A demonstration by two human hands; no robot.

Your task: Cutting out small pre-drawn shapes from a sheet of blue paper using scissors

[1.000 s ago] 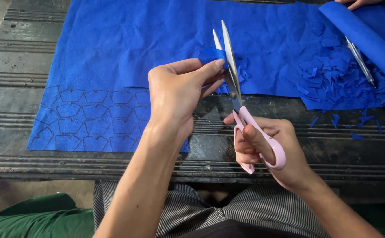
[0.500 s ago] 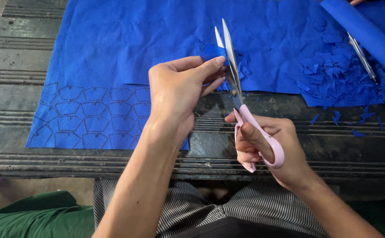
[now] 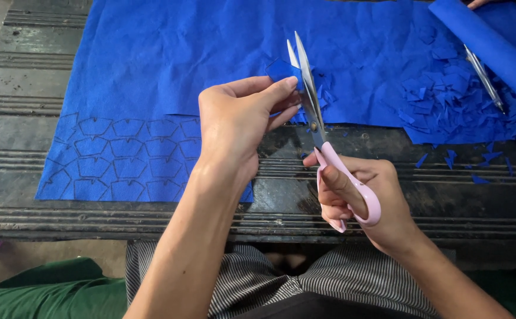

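I count two hands of mine at work: my left hand (image 3: 237, 124) and my right hand (image 3: 364, 198). There is one pair of pink-handled scissors (image 3: 323, 142), and one small blue cut piece (image 3: 281, 70) just left of its blades. Right of the scissors lie one blue roll (image 3: 488, 47) and one metal tool (image 3: 483, 77).

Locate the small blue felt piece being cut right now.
In the head view, upper centre: the small blue felt piece is pinched in the left hand, against the blades of the pink-handled scissors held by the right hand.
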